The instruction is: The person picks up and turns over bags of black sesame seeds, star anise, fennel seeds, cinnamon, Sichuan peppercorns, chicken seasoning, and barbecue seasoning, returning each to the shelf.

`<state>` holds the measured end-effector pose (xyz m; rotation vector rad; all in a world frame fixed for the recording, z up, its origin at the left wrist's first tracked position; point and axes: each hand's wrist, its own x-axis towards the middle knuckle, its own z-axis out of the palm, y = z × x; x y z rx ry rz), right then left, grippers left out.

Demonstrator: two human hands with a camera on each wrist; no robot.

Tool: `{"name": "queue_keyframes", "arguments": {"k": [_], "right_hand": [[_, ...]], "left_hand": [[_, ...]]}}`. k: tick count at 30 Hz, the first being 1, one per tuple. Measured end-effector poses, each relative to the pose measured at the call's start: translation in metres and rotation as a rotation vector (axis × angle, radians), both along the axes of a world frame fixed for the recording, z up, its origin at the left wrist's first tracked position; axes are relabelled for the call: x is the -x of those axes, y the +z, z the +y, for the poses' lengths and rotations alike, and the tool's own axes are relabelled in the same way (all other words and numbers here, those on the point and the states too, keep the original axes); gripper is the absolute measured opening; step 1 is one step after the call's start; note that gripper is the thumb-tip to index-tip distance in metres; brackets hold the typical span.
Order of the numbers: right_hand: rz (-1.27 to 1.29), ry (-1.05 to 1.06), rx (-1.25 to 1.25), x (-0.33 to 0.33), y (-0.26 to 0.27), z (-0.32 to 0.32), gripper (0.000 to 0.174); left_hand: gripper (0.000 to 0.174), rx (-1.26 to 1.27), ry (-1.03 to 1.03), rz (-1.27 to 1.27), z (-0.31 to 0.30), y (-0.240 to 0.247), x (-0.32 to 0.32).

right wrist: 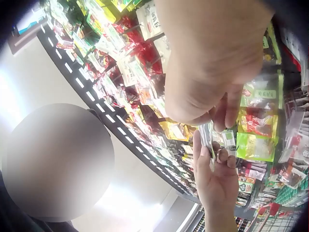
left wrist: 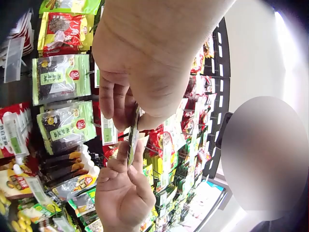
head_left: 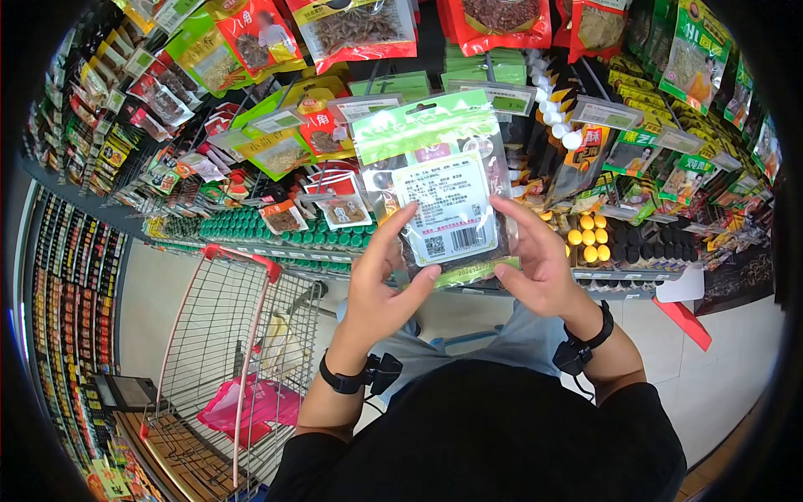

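A flat clear packet of dark dried goods [head_left: 443,180] with a green top band is held upright before the person's chest. Its back faces the head camera, showing a white label with printed text, a barcode and a square code. The left hand [head_left: 376,284] grips the packet's left edge, thumb on the label side and fingers behind. On the opposite edge, the right hand [head_left: 539,263] pinches it near the lower corner the same way. Both wrist views catch the packet [left wrist: 133,137] edge-on between the two hands, thin and nearly flat.
Shelves of hanging spice packets [head_left: 351,29] curve around the front, with price tags [head_left: 606,115] on the hooks. Green-capped bottles [head_left: 251,227] and yellow-capped bottles [head_left: 590,238] stand lower. A wire shopping cart [head_left: 209,314] holding a pink bag [head_left: 251,406] is at the left.
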<state>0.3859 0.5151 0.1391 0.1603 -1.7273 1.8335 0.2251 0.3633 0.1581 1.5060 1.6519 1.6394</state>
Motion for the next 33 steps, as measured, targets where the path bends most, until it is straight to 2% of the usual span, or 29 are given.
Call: {"name": "queue_keyframes", "arguments": {"k": [2, 5, 8, 30, 32, 33], "right_hand": [[0.011, -0.073, -0.118, 0.001, 0.000, 0.000, 0.069], [-0.023, -0.100, -0.079, 0.004, -0.003, -0.004, 0.073], [-0.014, -0.131, -0.117, 0.006, -0.004, -0.004, 0.074], [-0.015, -0.115, -0.113, 0.008, -0.005, -0.005, 0.074], [-0.006, -0.117, -0.044, 0.009, -0.004, -0.009, 0.075], [-0.003, -0.111, -0.049, 0.008, -0.005, -0.011, 0.075]], "left_hand": [[0.065, -0.050, -0.053, -0.108, 0.002, 0.001, -0.001], [0.065, -0.058, -0.033, -0.165, 0.004, 0.002, -0.003], [0.065, -0.094, 0.008, -0.083, 0.006, 0.001, -0.002], [0.068, -0.062, -0.020, -0.142, 0.005, -0.003, -0.003], [0.069, -0.219, 0.025, -0.355, 0.010, -0.002, -0.010], [0.069, -0.225, 0.030, -0.352, 0.011, -0.006, -0.005]]}}
